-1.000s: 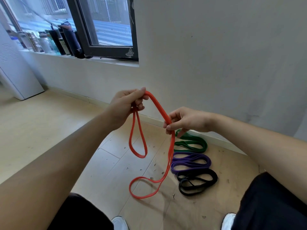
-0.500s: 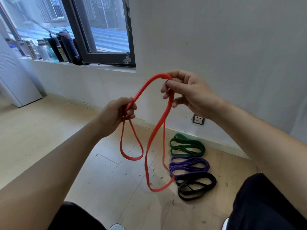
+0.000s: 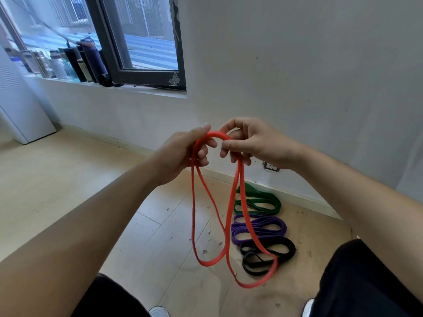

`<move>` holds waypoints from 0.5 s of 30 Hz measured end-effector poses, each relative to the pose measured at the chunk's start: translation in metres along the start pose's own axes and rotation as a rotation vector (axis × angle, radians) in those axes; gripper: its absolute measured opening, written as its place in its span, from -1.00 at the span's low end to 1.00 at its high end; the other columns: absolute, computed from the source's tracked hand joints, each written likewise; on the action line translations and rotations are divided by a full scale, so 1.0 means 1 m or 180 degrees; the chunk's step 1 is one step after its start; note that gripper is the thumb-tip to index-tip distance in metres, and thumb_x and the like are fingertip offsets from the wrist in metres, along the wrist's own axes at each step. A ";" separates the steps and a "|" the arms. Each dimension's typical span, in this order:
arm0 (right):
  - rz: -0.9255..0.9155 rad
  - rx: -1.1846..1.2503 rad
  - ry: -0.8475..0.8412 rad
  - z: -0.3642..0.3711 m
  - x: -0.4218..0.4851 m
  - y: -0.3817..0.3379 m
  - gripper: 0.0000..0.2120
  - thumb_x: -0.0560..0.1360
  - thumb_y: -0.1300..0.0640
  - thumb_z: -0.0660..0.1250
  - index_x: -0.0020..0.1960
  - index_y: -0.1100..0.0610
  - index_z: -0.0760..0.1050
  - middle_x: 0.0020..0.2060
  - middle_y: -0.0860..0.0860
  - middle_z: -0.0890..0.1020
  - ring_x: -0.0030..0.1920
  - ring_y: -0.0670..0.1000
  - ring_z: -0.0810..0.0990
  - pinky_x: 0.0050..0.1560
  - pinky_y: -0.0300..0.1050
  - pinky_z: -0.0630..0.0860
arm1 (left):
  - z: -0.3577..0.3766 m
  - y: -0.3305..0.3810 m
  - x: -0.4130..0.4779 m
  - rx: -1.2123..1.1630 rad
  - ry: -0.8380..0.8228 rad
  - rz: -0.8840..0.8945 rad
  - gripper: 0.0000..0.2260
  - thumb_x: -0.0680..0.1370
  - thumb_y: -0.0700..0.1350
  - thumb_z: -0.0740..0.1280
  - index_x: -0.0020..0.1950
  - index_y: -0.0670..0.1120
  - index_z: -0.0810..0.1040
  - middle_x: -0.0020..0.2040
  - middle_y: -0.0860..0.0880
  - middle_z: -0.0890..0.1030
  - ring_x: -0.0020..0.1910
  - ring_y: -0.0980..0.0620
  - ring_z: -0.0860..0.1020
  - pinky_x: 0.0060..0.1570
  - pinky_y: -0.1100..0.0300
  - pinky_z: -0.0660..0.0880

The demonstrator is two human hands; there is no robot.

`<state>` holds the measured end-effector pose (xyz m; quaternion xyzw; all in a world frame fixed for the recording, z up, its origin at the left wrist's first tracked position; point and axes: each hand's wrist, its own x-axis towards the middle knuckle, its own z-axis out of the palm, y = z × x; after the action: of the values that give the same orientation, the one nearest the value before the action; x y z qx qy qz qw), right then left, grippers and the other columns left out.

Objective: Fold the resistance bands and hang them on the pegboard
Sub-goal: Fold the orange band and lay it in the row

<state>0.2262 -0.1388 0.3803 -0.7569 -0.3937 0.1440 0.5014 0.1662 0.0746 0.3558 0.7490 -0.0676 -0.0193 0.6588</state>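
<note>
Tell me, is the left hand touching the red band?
Touching. The head view shows the left hand gripping the red band, with its fingers curled round the top of the loop.

Head-worn view, forward-down, close above left hand (image 3: pixel 183 154) and right hand (image 3: pixel 256 143)

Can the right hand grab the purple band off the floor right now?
Probably not yet: the right hand grips the red band, as does the left hand. The purple band lies on the floor below; nothing else seems to block it.
</note>
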 end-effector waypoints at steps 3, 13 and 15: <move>0.0046 -0.0060 -0.0192 0.001 0.000 0.001 -0.75 0.61 0.21 0.34 0.26 0.21 0.43 -0.15 0.10 0.72 -0.24 0.05 0.67 -0.38 -0.18 0.54 | 0.009 0.003 0.000 0.0253 0.0001 0.0053 -0.71 0.63 0.10 0.30 -0.04 -0.11 0.62 -0.33 0.00 0.51 -0.30 0.02 0.53 -0.06 0.10 0.53; 0.0740 -0.0450 -0.0806 0.014 0.003 0.036 -0.92 0.60 0.20 0.35 0.08 0.17 0.57 -0.10 0.08 0.71 -0.04 0.04 0.73 -0.07 -0.09 0.66 | 0.005 0.007 -0.004 0.0140 0.0407 0.0537 -0.76 0.66 -0.02 0.29 -0.05 -0.15 0.61 -0.36 0.01 0.43 -0.33 0.06 0.46 -0.10 0.19 0.55; 0.0891 -0.0414 -0.0968 0.017 0.003 0.049 -0.92 0.61 0.18 0.35 0.04 0.17 0.60 -0.10 0.08 0.71 -0.03 0.06 0.73 -0.02 -0.04 0.68 | -0.003 0.010 -0.006 -0.0047 0.0572 0.0588 -0.76 0.67 -0.03 0.28 -0.06 -0.14 0.61 -0.37 0.02 0.42 -0.35 0.07 0.45 -0.10 0.19 0.54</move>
<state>0.2399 -0.1352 0.3304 -0.8045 -0.3644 0.2989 0.3614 0.1598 0.0770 0.3656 0.7335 -0.0768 0.1081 0.6666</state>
